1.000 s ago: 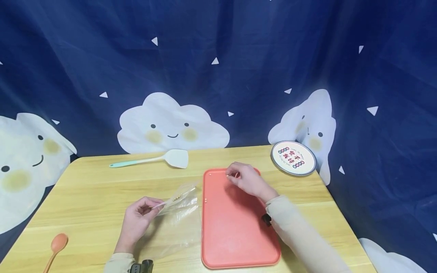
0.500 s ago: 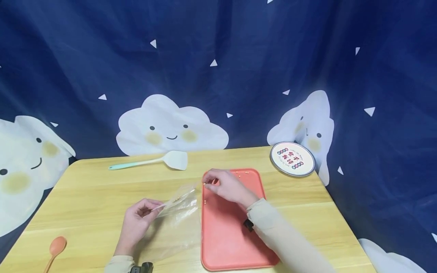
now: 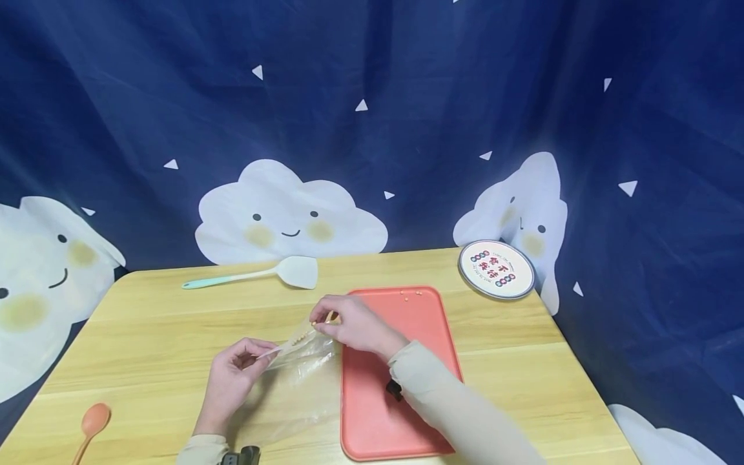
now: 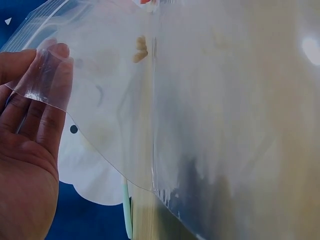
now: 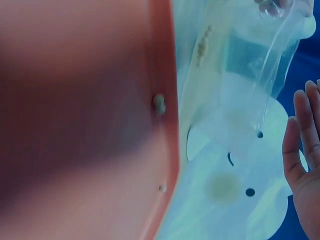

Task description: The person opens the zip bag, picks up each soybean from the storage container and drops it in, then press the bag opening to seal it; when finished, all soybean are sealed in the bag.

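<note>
My left hand (image 3: 232, 381) pinches the edge of a clear zip bag (image 3: 308, 361) at its upper left. Inside the bag are several small pale-yellow beans (image 4: 140, 49), which look like soybeans. At the bag's mouth is my right hand (image 3: 354, 323), its thumb and fingers together on a small yellow bean (image 3: 314, 323). The red tray (image 3: 395, 413) lies under the right forearm. Several more beans (image 3: 406, 299) sit at its far edge, and others (image 5: 159, 104) lie along its side rim in the right wrist view.
A white spatula (image 3: 298, 272) with a mint handle lies at the back of the table. The printed plate (image 3: 496, 269) is at the back right corner, and an orange spoon (image 3: 95, 419) at the front left. Behind hangs a blue curtain (image 3: 407, 97) with clouds.
My right hand has moved left from the tray's far edge, past its left rim, to the bag's mouth, with a bean at its fingertips. The left hand stays on the bag.
</note>
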Tool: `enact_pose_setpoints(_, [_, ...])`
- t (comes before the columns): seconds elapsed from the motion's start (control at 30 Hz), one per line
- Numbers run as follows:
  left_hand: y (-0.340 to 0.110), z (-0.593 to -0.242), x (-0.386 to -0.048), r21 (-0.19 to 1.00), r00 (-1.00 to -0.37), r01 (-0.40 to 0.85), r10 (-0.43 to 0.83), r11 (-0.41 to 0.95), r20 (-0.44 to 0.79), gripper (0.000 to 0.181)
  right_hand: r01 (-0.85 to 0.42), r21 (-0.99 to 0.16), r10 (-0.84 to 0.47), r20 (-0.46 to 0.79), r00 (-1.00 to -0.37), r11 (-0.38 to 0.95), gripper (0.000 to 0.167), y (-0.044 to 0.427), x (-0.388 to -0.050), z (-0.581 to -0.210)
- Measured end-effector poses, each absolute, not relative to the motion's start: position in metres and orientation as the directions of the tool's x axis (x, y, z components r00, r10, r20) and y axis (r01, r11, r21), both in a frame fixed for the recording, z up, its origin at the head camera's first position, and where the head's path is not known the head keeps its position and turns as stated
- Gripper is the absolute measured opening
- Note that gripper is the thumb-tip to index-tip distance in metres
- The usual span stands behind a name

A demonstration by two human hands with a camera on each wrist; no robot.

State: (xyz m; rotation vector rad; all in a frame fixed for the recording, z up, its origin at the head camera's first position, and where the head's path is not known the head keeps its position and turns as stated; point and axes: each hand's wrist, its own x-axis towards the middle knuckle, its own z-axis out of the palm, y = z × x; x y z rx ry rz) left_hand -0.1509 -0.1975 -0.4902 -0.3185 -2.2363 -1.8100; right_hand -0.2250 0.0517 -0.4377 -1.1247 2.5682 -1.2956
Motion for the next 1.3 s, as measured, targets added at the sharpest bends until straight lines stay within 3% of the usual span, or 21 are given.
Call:
enact_pose_setpoints(0.6, [-0.195, -0.488, -0.15, 0.934, -0.95, 0.305, -0.013, 0.186, 0.312, 0.018, -0.589, -0.678, -0.636, 0.229, -0.737, 0.439, 0.014, 0.033, -0.227, -0.451])
enact_pose_setpoints(1.03, [-0.195, -0.489, -0.15, 0.929, -0.946, 0.305, -0.044, 0.208, 0.321, 0.018, -0.49, -0.776, -0.536, 0.237, -0.81, 0.397, 0.012, 0.066, -0.234, -0.448])
enact_pose_setpoints(1.3, [-0.197, -0.491, -0.149, 0.935, -0.948, 0.3, -0.051, 0.188, 0.314, 0.015, -0.457, -0.791, -0.552, 0.186, -0.813, 0.406, 0.01, 0.088, -0.235, -0.451])
